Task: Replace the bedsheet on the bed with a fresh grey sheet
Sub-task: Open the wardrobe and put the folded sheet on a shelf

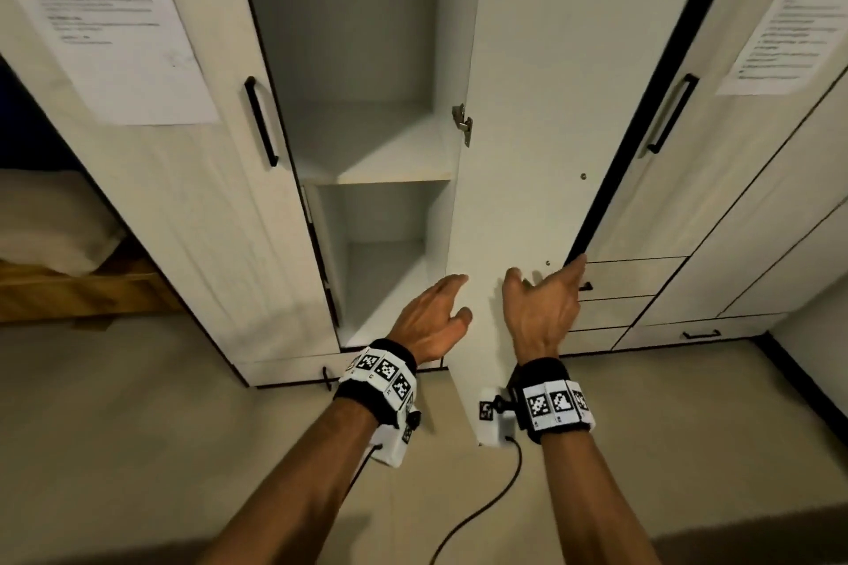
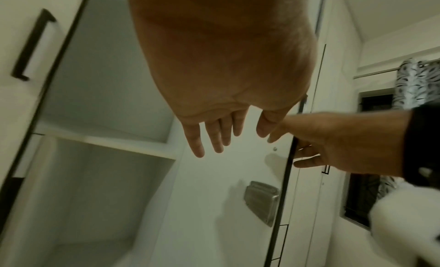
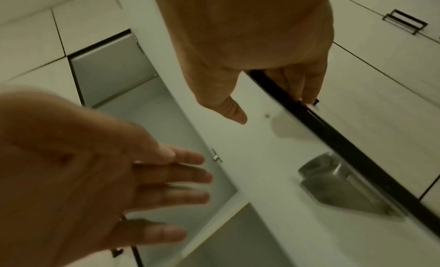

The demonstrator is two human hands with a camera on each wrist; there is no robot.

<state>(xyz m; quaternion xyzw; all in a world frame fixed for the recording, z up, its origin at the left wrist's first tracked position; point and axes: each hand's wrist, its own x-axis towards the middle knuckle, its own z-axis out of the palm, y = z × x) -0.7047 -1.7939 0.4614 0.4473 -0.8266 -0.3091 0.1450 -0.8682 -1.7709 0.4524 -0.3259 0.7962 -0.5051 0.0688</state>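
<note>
Marker-printed wrist bands (image 1: 381,374) closest in, on two bare forearms stretched forward, with a black cable (image 1: 482,509) trailing below the right one.

Bed (image 1: 50,220) far off to the left of the left hand, only a corner in view: pale covering over the mattress, wooden frame (image 1: 69,294) beneath. Sheet colour hard to judge in the dim light.

Left hand (image 1: 433,317) released, fingers (image 2: 197,141) straight and slightly spread, holding nothing, poised before the lower compartment of an open white cupboard (image 1: 367,266). Right hand (image 1: 541,307) just beside it, also unclenched: fingers (image 3: 307,86) nearly straight, laid over the dark outer edge of the open door (image 1: 527,106), thumb (image 3: 231,109) lifted off the door's inner face.

Shelf (image 1: 371,151) above the left hand, splitting the cupboard into upper and lower compartments. Metal hinge (image 1: 462,124) above and between the hands, on the door's inner side. Closed door left of the left hand, with a black bar handle (image 1: 261,122) and a printed sheet of paper (image 1: 105,14) stuck on it. Drawers (image 1: 633,280) just right of the right hand, behind the open door, more closed doors above them. Patterned curtain (image 2: 414,83) further right, in the left wrist view. Beige floor (image 1: 137,450) under both arms.
</note>
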